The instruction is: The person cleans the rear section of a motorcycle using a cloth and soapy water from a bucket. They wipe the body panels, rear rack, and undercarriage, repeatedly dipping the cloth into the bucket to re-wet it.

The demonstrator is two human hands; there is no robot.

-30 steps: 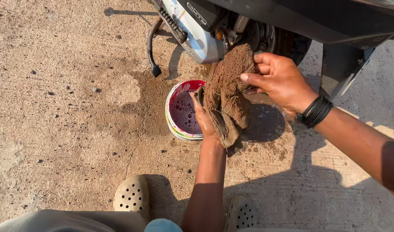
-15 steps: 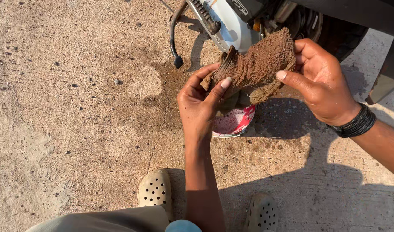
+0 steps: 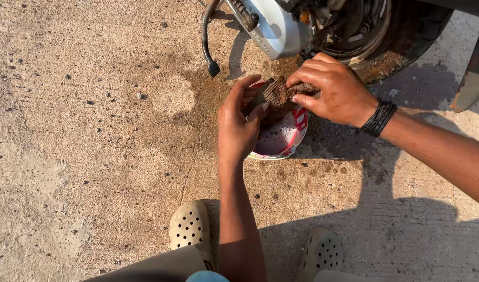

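Note:
A dirty brown cloth (image 3: 281, 94) is bunched up between both hands, just above a small red and white bowl (image 3: 298, 137) standing on the concrete. My left hand (image 3: 238, 121) grips the cloth's left end, fingers curled over the bowl's near rim. My right hand (image 3: 333, 92), with a black band on its wrist, is closed over the cloth's right end. Most of the cloth is hidden inside the fists. The bowl's inside looks wet and speckled.
A scooter's rear wheel (image 3: 401, 36) and silver engine casing (image 3: 276, 26) stand right behind the bowl, with a black kick lever (image 3: 208, 47) hanging down at left. Wet stains darken the concrete (image 3: 93, 156). My two perforated sandals (image 3: 190, 227) are at the bottom.
The cloth, spread and held up a second ago, is now wrung into a tight wad and lowered over the bowl. Both hands have closed in on it.

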